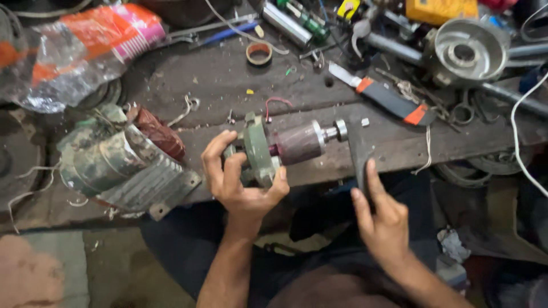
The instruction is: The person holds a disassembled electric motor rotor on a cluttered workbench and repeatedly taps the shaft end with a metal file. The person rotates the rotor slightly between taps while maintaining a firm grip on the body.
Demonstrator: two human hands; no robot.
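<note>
Hands work over a cluttered wooden bench (228,85). The left hand (237,179) has its grip clenched around the green end cover (258,149) of a motor rotor (297,142), holding it up just in front of the bench edge with the shaft pointing to the right. The rotor's dark reddish core sits just right of the green cover, and a shiny bearing (340,129) rides on the shaft end.

The right hand (383,219) has its grip around the handle of a dark hammer-like tool (358,151), fingers stretched along it; the tool's upper end stands just beside the bearing, though whether they touch cannot be told.

Left of the left hand, a motor housing (123,165) with ribbed metal sides and copper windings lies on the bench, tilted. A crumpled plastic bag (74,51) with orange and pink print lies at the far left. A roll of tape (259,54) rests near the middle back. A utility knife (388,100) with orange and black handle lies to the right, and a round metal cover (465,54) sits behind it among tools. A white cable (522,142) runs down the right side.
</note>
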